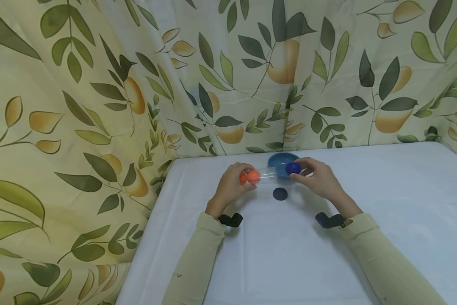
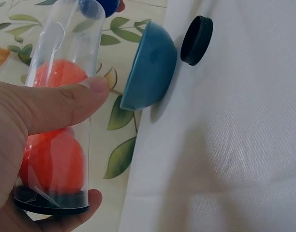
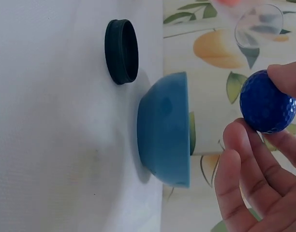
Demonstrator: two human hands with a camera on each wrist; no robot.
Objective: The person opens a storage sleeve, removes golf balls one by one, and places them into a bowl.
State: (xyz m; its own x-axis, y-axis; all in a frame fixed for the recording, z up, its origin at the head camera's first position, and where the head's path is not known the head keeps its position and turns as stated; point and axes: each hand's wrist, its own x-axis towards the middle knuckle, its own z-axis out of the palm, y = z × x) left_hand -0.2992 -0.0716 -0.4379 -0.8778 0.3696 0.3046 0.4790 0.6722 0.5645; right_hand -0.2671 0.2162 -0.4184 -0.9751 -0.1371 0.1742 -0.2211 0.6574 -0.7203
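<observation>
My left hand (image 1: 232,185) grips a clear plastic tube (image 1: 267,174) by its capped end, thumb across the side. Inside the tube sit two orange balls (image 2: 58,162), one beyond the other, above a black end cap (image 2: 51,200). The tube's other end is open and points toward my right hand (image 1: 319,178). That hand pinches a dark blue dimpled golf ball (image 3: 268,102) between thumb and fingers, close to the tube's open mouth (image 3: 259,25). In the head view the ball appears in front of the blue bowl (image 1: 277,159).
The blue bowl stands on the white-covered table (image 1: 281,254) near its back edge. A loose black cap (image 1: 280,194) lies in front of it. A leaf-and-fruit patterned curtain (image 1: 228,84) hangs behind and to the left of the table.
</observation>
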